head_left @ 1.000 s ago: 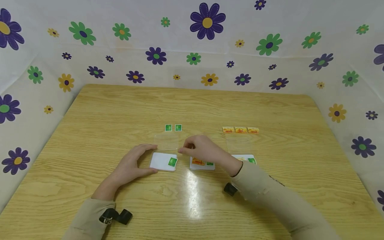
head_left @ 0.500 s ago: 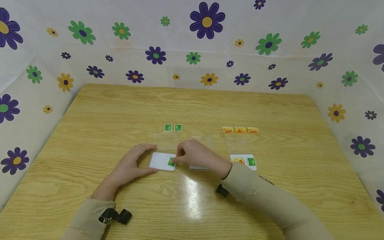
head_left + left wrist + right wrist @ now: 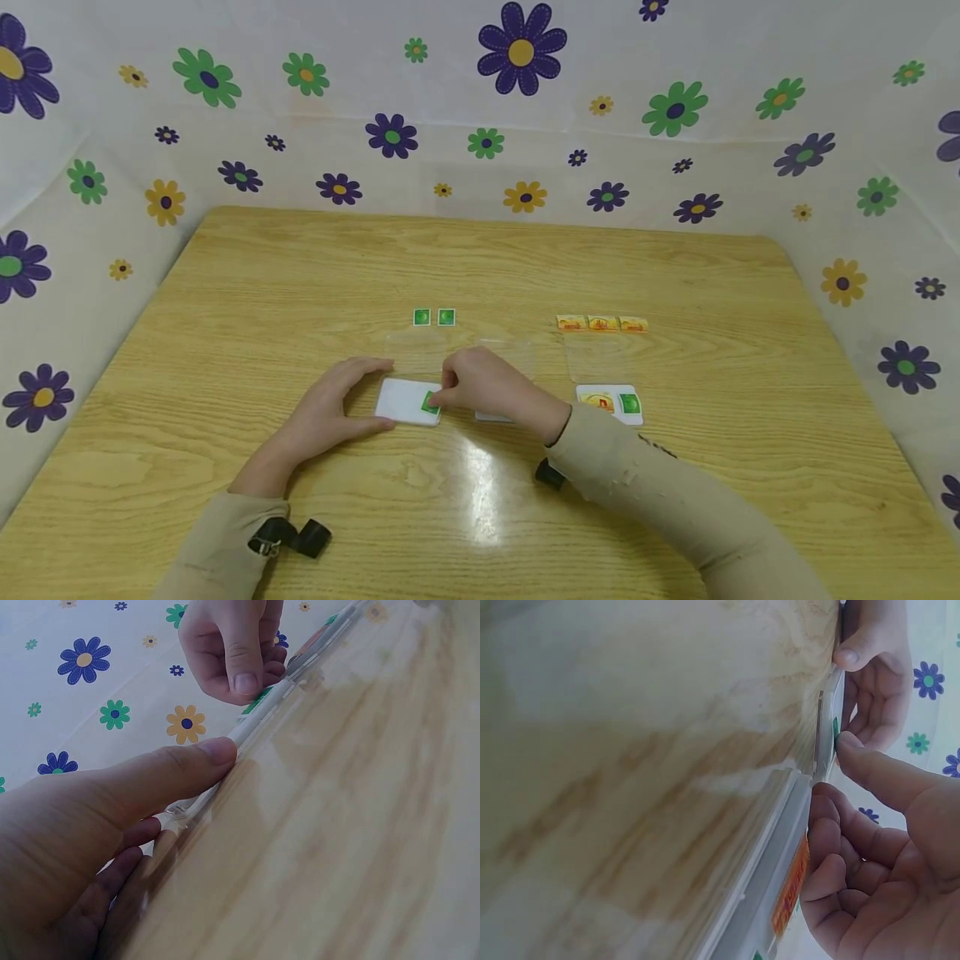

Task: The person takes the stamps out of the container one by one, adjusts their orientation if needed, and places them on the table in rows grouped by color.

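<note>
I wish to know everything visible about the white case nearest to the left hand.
The white case is a thin, plastic-looking rectangle with rounded corners, lying flat on the wooden table, leftmost of three. A green square lies on its right end; the rest looks white. A clear panel lies just behind it; whether joined, I cannot tell. The thumb of the left hand touches its near left corner; the right hand touches the green square.
</note>
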The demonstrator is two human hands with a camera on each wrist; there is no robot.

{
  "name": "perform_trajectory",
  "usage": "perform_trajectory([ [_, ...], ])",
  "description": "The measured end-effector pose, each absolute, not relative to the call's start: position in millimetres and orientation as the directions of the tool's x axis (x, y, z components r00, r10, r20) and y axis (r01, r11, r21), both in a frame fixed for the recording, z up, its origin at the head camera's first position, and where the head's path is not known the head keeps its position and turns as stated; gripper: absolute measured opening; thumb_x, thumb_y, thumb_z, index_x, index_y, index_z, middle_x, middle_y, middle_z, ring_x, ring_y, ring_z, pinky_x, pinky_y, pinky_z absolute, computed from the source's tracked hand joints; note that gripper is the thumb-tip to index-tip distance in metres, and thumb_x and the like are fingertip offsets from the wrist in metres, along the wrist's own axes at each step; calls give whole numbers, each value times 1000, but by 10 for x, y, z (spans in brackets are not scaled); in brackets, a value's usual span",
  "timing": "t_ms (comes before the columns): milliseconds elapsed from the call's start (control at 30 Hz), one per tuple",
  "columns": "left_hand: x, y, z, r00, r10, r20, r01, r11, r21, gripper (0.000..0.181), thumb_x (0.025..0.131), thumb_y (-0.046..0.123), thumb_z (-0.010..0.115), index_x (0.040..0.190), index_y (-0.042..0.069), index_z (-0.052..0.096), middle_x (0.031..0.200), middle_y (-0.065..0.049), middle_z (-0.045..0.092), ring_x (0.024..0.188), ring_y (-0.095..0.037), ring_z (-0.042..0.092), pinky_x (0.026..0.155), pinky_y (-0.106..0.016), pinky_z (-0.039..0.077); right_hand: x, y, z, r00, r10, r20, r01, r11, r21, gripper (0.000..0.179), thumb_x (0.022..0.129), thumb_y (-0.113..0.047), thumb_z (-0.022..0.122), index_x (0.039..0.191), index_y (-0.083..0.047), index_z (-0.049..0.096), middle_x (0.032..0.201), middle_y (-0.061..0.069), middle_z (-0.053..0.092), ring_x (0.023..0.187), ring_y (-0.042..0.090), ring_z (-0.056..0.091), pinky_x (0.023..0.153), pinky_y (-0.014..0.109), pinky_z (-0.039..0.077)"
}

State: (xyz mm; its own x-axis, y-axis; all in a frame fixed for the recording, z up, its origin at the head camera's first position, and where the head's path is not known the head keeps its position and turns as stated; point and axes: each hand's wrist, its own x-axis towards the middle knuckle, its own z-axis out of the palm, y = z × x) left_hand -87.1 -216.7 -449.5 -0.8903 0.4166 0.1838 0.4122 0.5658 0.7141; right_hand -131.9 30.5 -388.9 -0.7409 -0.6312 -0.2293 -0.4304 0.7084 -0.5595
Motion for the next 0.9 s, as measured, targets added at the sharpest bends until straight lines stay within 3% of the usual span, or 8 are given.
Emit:
perform_trajectory([
  [600, -871, -2165, -4474, -890, 417, 187, 413, 560, 718, 73, 72, 35, 83, 135, 14, 52, 131, -2, 53, 125, -23, 44, 103, -47, 33, -1340, 301, -3887, -748, -630, -208, -429, 699, -572, 21, 85, -21, 73, 75, -11, 59, 68, -3, 55, 57, 8, 44, 51, 20, 36],
  [900, -859, -2155, -4458, -896, 409, 173, 399, 568, 720, 74, 72, 35, 83, 135, 14, 52, 133, -2, 53, 126, -24, 43, 105, -47, 32, -1386, 360, -3817, -732, -650, -207, -387, 646, -657, 15, 90, -14, 67, 78, -9, 59, 67, -2, 54, 58, 9, 44, 52, 20, 36],
])
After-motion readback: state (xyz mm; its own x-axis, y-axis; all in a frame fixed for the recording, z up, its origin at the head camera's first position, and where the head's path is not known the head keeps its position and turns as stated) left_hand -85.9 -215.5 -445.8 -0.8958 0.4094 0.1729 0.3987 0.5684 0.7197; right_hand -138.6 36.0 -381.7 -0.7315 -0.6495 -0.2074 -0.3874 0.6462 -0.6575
